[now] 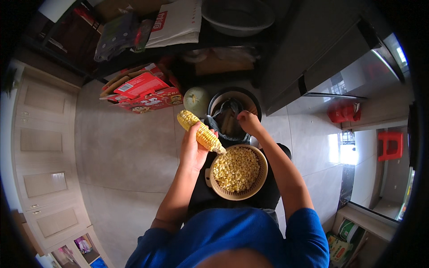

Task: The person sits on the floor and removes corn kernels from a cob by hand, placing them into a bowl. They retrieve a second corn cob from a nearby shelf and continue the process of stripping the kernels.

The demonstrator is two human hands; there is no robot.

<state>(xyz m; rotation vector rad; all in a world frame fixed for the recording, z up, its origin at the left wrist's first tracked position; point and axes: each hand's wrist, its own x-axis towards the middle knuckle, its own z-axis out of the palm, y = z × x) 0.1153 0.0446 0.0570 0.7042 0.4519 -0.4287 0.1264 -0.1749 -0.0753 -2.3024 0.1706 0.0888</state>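
Observation:
In my left hand (193,149) is a yellow ear of corn (199,129), tilted with its stubby end toward the basket. My fingers wrap round its lower half. A beige colander basket (264,175) sits on my lap, heaped with loose corn kernels (236,169). Beyond it stands a round bin (255,99) lined with a dark plastic bag (213,123); long brownish pieces lie inside, too dim to name. Over the bin's right side is my right hand (249,123), fingers curled together. Whatever they pinch, if anything, is hidden.
A pale green melon-like fruit (195,101) rests left of the bin. Beside it stands an opened red carton (147,91). A dark shelf ahead bears a plastic basin (237,20) and a white bag (176,24). Cabinets (44,143) line the left; a red stool (390,146) is far right.

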